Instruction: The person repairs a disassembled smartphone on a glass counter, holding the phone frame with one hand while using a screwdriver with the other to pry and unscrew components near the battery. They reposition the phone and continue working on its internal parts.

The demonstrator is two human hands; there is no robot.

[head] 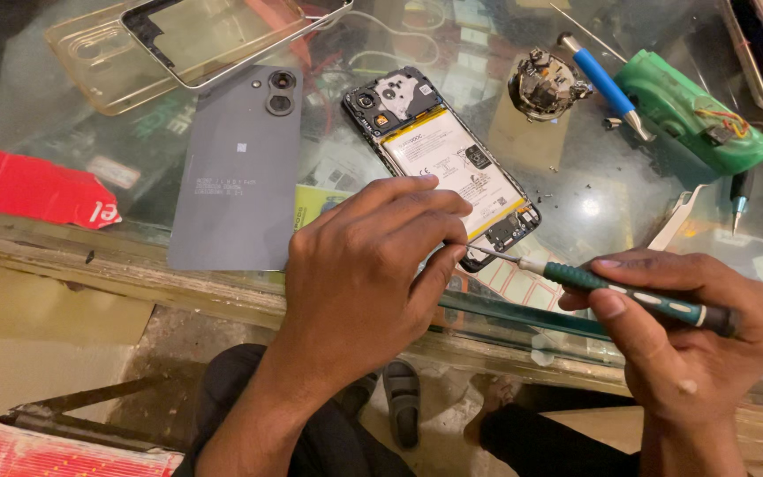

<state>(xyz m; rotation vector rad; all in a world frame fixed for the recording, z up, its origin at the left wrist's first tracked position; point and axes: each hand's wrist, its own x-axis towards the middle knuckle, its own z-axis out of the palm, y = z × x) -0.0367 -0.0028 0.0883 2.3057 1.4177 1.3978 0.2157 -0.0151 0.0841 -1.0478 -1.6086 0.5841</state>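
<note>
Opened phone on the glass table, a screwdriver tip at its lower end

From the left: a grey back cover (238, 172) lies flat on the table (37, 106), a clear case (108, 62) beyond it; the left hand (359, 274) curls its fingers down onto the lower end of the opened phone (439, 155), pinning it near the table's front edge; the right hand (691, 340) is closed around a green-handled screwdriver (620, 291), its tip just beside the left fingertips. Further right lie a blue-handled tool (607, 84) and a green plastic part (695, 110). The phone looks light, thin and fragile, its battery exposed, so it seems best held by the frame edges
</note>
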